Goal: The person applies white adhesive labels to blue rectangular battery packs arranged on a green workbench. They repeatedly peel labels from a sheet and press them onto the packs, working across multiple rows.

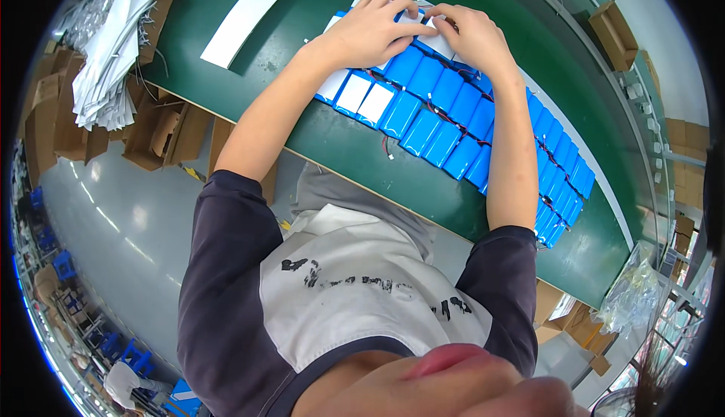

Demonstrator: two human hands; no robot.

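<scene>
Rows of blue shrink-wrapped battery packs (pixel 421 132) with thin dark and red leads lie on the green table. White rectangular pads (pixel 375 104) cover several packs at the left end. My left hand (pixel 375 28) rests over the far row there, its thumb stretched toward the right hand and its fingers bent but apart. Facing it, my right hand (pixel 476 40) has thumb and forefinger drawn together at the far edge of a white pad (pixel 436 42) on a far-row pack. Its other fingers are partly hidden, as are the packs under both hands and the right forearm.
A long white strip (pixel 249 17) lies at the table's far left. Beside it, white strips (pixel 113 62) are heaped above cardboard boxes (pixel 162 134) at the left edge. A clear plastic bag (pixel 633 292) hangs at the right end. An open carton (pixel 613 33) stands beyond the table.
</scene>
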